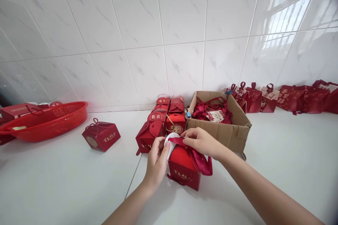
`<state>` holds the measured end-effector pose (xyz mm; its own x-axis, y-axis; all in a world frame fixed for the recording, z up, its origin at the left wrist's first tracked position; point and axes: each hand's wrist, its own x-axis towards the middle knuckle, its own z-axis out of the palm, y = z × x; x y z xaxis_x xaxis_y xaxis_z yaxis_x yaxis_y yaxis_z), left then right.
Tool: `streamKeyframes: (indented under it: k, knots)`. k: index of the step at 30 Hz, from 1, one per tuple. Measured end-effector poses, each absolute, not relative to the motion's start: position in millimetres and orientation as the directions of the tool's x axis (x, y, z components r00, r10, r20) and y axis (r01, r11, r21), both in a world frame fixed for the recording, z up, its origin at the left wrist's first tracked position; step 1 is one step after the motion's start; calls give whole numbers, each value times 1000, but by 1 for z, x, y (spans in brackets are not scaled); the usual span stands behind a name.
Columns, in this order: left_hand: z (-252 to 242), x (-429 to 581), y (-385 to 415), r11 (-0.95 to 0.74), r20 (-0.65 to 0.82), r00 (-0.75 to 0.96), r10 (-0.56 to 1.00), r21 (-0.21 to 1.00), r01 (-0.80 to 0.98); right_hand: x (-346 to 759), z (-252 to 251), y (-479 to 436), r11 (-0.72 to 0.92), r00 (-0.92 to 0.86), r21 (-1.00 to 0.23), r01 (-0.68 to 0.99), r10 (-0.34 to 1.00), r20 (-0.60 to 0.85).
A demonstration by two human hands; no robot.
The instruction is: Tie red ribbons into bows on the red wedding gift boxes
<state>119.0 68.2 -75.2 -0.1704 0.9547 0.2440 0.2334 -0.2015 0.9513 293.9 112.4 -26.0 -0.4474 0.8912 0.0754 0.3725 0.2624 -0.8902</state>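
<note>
A small red gift box (183, 168) with gold lettering stands on the white surface in front of me. My left hand (156, 163) pinches the box's rounded top flap (170, 140), whose white inside shows. My right hand (202, 142) is closed on a dark red ribbon (202, 161) that crosses the flap and hangs down the box's right side. Both hands meet right above the box.
Several red boxes (163, 119) cluster just behind. An open cardboard carton (224, 132) holding ribbons and tags sits to the right. One finished box (101, 135) and a red plastic basin (44, 121) lie to the left. More red boxes (290, 98) line the tiled wall.
</note>
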Motion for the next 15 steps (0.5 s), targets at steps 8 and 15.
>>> streamKeyframes:
  k: [8, 15]
  knots:
    - [-76, 118, 70, -288, 328, -108, 938, 915, 282, 293, -29, 112, 310, -478, -861, 403, 873, 91]
    - [-77, 118, 69, -303, 338, -77, 938, 907, 293, 292, -32, 110, 384, -497, -826, 414, 855, 148]
